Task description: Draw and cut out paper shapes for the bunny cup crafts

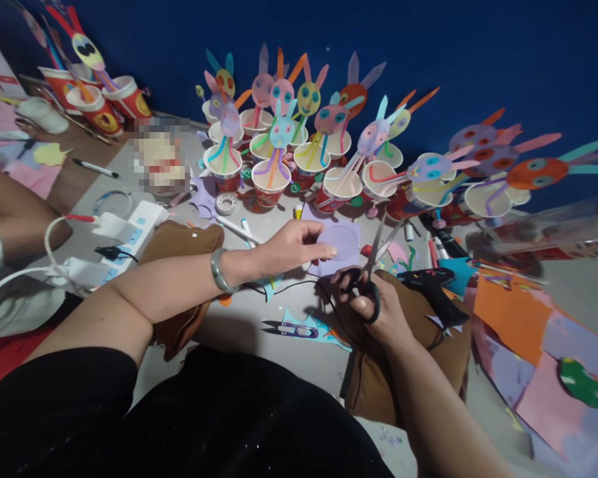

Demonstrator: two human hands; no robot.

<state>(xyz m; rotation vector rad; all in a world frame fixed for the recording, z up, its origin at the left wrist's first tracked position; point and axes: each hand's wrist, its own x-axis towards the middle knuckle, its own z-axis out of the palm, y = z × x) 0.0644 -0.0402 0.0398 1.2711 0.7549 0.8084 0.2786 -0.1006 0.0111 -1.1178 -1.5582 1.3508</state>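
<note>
My left hand (292,249) pinches a piece of lavender paper (339,243) between thumb and fingers; a rounded outline shows on it. In my right hand (379,309) is a pair of black-handled scissors (377,255), fingers through the loops. The blades point up and away from me, spread apart, just right of the paper and not visibly cutting it. Below the hands, thread snips (290,328) lie on the table beside blue paper scraps (323,335). A black glue gun (436,292) rests right of my right hand, on a brown cushion (393,372).
Several paper cups (272,182) with paper rabbit heads stand along the blue wall. At left are a power strip (138,229), another person's arm (14,192) and a marker (96,167). Coloured paper sheets (511,312) and a green oval object (585,383) lie right. A tape roll (226,203) sits near the cups.
</note>
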